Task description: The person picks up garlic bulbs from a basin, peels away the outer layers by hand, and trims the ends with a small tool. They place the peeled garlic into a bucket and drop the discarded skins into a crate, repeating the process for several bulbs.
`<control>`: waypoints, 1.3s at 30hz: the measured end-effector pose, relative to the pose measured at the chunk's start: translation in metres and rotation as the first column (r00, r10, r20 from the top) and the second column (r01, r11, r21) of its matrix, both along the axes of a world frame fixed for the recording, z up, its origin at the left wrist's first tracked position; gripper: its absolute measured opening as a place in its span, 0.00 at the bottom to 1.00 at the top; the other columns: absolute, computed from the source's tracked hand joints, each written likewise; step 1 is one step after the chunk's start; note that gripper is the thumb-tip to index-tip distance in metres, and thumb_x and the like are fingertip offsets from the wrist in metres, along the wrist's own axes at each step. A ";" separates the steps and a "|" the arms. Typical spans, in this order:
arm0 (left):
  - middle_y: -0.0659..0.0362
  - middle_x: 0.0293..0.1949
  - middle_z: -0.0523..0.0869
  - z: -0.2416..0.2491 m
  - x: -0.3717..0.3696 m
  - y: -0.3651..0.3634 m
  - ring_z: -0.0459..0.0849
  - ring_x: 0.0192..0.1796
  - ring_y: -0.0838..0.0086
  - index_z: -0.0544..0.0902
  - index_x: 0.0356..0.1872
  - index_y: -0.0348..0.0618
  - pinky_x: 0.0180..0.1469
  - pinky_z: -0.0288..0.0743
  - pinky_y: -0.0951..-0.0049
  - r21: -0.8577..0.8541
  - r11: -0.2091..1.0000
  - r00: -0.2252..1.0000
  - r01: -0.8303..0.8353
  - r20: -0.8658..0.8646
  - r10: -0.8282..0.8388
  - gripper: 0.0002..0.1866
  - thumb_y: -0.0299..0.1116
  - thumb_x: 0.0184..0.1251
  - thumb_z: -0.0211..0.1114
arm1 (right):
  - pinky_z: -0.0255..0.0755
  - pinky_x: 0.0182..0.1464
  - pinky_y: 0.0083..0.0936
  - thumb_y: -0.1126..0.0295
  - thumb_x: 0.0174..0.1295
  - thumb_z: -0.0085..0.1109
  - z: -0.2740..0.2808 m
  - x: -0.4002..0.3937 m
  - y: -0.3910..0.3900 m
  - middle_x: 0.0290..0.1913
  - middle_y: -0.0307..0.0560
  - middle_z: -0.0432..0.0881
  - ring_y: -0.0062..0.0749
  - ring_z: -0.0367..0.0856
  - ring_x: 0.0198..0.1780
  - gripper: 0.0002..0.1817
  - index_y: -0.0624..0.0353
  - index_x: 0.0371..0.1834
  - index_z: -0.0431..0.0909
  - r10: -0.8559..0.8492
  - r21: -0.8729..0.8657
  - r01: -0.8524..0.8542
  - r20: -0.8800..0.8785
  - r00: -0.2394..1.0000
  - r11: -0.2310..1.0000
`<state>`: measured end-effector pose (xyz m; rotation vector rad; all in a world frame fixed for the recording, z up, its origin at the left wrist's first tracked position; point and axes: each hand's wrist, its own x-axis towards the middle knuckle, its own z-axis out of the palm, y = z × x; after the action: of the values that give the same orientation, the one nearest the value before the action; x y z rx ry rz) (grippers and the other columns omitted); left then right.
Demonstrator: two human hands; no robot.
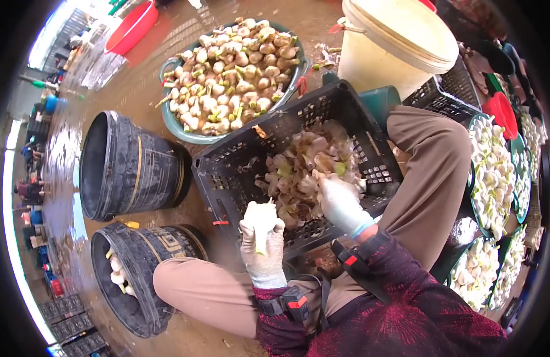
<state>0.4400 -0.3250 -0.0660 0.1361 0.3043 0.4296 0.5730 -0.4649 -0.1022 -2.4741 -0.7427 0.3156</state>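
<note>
My left hand (265, 265), in a whitish glove, is closed around a white garlic bulb (261, 219) whose pale green stem points down toward me. To its right, my gloved right hand (341, 203) reaches over a black plastic crate (227, 174). Its fingers are pressed together against the loose garlic skins (299, 156) heaped in the crate. Whatever they may pinch blends in with the skins. The crate lies tilted between my knees.
Beyond the crate stands a green tub (168, 122) of unpeeled garlic. Two black buckets (150, 172) lie tipped on the left, the nearer holding a few white bulbs. A cream lidded bucket (370, 62) stands at the upper right. Tubs of white garlic (492, 178) line the right side.
</note>
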 end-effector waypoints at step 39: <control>0.57 0.50 0.81 -0.005 0.010 -0.028 0.80 0.52 0.73 0.74 0.55 0.35 0.57 0.73 0.73 0.554 0.796 0.748 0.243 -0.630 0.210 0.14 0.26 0.71 0.57 | 0.77 0.39 0.34 0.60 0.56 0.69 0.040 -0.031 0.012 0.34 0.54 0.83 0.49 0.83 0.35 0.19 0.64 0.42 0.79 0.055 0.430 0.020 -0.160 0.986 0.903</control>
<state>0.4498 -0.3534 -0.0708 0.9599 0.8786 0.4369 0.5418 -0.4528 -0.0618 -1.9969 -0.6794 0.3233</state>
